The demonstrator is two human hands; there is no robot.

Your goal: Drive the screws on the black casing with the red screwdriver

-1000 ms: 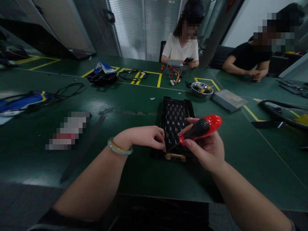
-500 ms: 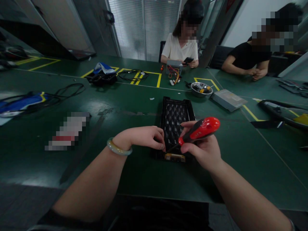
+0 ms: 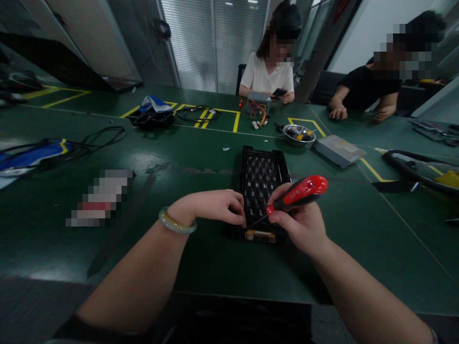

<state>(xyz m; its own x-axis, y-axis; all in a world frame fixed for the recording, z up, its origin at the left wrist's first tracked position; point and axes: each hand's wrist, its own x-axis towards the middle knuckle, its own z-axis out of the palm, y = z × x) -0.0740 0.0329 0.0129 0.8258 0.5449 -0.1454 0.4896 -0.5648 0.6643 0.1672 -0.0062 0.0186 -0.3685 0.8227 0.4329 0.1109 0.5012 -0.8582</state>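
In front of me a black plastic casing (image 3: pixel 260 179) with a diamond-patterned inside lies on the green table. A small gold-brown board (image 3: pixel 260 236) sits across its near end. My right hand (image 3: pixel 304 222) is wrapped round the red and black handle of a screwdriver (image 3: pixel 303 191). Its thin shaft slants down to the left, to the casing's near left corner. At that corner are the pinched fingertips of my left hand (image 3: pixel 224 208), close to the screwdriver's tip. Whatever they grip is hidden. A pale bangle (image 3: pixel 176 224) circles my left wrist.
Beyond the casing stand a metal bowl (image 3: pixel 299 135) of small parts, a flat grey box (image 3: pixel 340 150) and a power supply (image 3: pixel 258 102) with coloured wires. A blurred-out flat object (image 3: pixel 102 196) lies to the left. Two people sit across the table, one holding a phone (image 3: pixel 279 92).
The screwdriver handle has turned a little in my right hand, and its lettering faces me differently. My left hand stays put. The co-worker at the right has moved their hands apart.
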